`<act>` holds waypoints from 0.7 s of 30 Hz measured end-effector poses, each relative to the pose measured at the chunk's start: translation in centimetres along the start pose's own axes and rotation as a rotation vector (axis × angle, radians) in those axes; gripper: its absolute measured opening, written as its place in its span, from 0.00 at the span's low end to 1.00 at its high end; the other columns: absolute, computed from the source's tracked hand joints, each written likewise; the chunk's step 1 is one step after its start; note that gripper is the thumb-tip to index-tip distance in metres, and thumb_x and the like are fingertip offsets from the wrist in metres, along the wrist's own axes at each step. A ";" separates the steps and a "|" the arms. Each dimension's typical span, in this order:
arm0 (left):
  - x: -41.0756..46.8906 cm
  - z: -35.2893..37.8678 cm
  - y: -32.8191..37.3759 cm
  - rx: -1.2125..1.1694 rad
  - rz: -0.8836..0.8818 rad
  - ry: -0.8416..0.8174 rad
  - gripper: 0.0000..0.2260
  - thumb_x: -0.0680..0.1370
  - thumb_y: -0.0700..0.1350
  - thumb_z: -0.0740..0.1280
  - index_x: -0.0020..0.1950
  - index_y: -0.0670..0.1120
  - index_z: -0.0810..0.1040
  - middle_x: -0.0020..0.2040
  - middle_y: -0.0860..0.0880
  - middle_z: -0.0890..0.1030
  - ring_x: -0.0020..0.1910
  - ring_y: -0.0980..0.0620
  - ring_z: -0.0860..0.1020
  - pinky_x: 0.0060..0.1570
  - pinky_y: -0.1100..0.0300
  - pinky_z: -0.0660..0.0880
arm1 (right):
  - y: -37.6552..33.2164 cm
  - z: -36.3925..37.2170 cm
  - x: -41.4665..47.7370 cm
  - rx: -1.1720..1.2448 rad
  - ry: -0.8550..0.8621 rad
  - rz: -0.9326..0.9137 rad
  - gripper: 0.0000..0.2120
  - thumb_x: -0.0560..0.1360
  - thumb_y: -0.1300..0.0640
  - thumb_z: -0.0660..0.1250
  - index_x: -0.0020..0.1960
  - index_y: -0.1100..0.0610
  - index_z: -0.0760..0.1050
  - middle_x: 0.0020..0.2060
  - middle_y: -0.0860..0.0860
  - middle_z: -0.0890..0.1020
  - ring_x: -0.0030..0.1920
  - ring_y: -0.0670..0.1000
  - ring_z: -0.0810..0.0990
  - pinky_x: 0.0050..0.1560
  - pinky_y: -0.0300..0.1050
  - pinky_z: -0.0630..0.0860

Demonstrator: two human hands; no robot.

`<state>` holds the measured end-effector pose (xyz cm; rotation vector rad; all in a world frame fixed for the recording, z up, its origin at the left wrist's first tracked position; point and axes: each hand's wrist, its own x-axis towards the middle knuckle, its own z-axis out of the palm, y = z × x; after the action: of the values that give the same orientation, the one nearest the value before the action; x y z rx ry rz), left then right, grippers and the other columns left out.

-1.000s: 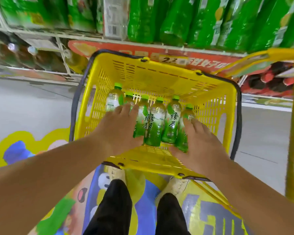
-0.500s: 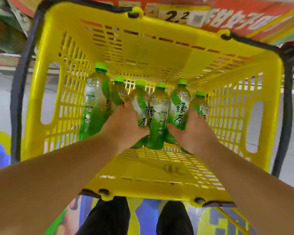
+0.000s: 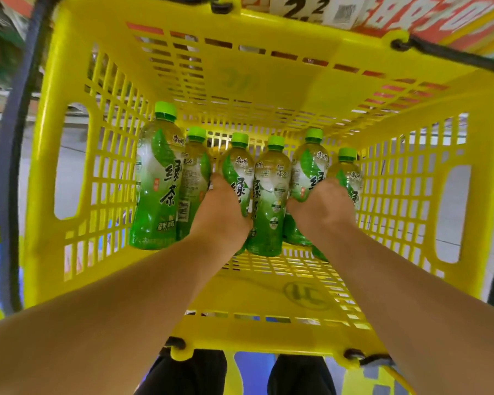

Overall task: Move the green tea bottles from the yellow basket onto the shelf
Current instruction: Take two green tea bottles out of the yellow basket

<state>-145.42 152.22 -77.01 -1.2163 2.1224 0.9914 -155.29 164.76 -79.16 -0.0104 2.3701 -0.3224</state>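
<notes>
Green tea bottles [image 3: 271,181] (six, upright) crowd the yellow basket [image 3: 268,81], left hand [image 3: 220,215] and right hand [image 3: 322,209] gripping some.

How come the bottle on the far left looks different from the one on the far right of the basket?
The far-left bottle shows whole, cap to base; the far-right bottle shows only its cap and shoulder. No hand touches the far-left bottle; the right hand wraps over the far-right bottle's lower part. Both stand in the yellow basket, with green caps and green labels.
</notes>
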 end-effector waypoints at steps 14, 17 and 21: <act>-1.6 -2.0 -0.5 -0.042 0.015 0.039 0.28 0.68 0.40 0.77 0.60 0.47 0.63 0.42 0.47 0.80 0.34 0.49 0.82 0.31 0.51 0.81 | 1.4 -0.4 -2.3 0.438 -0.025 -0.031 0.24 0.73 0.53 0.76 0.56 0.53 0.62 0.40 0.43 0.75 0.37 0.45 0.76 0.26 0.37 0.65; -3.2 -2.6 0.4 -0.094 0.027 0.016 0.29 0.68 0.39 0.78 0.60 0.48 0.62 0.40 0.46 0.79 0.32 0.50 0.81 0.26 0.53 0.78 | 2.1 -1.3 -3.8 0.480 -0.035 -0.105 0.22 0.73 0.57 0.76 0.56 0.51 0.63 0.42 0.42 0.77 0.36 0.36 0.74 0.25 0.27 0.67; -5.2 -3.9 1.8 -0.117 0.028 0.023 0.28 0.68 0.43 0.78 0.59 0.48 0.63 0.41 0.46 0.79 0.33 0.50 0.79 0.26 0.56 0.73 | 2.3 -3.2 -5.9 0.454 -0.018 -0.163 0.17 0.72 0.59 0.76 0.54 0.56 0.71 0.41 0.44 0.79 0.36 0.36 0.76 0.27 0.24 0.68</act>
<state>-144.73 152.39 -70.33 -1.2625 2.1300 1.1333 -152.96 168.25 -73.51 0.0072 2.2323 -0.9270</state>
